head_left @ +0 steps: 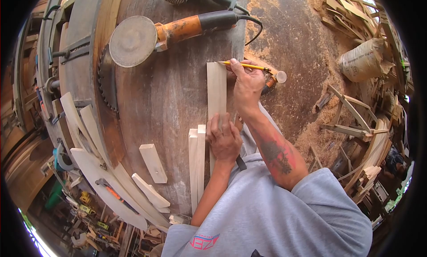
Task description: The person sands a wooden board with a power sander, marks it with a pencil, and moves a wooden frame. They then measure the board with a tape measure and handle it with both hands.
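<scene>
My right hand pinches a yellow pencil, its tip touching the far end of a pale wooden board. My left hand lies across the same board nearer my body, its fingers curled over it. Just left of that hand, two narrow wooden strips lie side by side. Beyond the board, an orange and black angle grinder with a round disc rests on the worktable.
A toothed circular saw blade stands at the table's left. Short wood offcuts and a curved plank with a hammer lie lower left. At right are sawdust, a sack and a wooden frame.
</scene>
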`<state>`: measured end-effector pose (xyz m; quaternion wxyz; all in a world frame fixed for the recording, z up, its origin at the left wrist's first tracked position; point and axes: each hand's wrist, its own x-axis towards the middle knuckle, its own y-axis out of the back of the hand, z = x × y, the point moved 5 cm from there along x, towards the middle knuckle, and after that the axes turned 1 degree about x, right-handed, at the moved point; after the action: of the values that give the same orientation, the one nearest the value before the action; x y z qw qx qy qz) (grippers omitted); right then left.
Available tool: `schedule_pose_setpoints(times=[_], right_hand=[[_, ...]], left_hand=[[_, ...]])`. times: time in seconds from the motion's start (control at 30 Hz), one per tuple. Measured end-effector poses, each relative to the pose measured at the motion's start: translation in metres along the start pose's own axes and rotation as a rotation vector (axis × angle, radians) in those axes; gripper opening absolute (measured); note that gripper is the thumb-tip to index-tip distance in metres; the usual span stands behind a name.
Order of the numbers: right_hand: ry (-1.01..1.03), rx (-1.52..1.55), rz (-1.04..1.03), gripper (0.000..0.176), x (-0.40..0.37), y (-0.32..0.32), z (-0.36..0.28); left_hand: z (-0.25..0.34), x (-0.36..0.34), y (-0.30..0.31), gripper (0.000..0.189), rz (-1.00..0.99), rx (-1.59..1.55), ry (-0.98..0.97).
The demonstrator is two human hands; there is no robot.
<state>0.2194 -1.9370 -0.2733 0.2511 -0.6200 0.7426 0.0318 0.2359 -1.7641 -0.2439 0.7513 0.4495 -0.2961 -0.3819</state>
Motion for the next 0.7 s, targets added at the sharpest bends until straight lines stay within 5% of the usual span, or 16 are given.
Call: schedule_pose_setpoints(times=[0.7], right_hand=[[-0.005, -0.062, -0.067, 0.020, 0.001, 0.000, -0.008]], left_hand=[[0.000, 0.001, 0.001, 0.041, 0.027, -0.022, 0.006]])
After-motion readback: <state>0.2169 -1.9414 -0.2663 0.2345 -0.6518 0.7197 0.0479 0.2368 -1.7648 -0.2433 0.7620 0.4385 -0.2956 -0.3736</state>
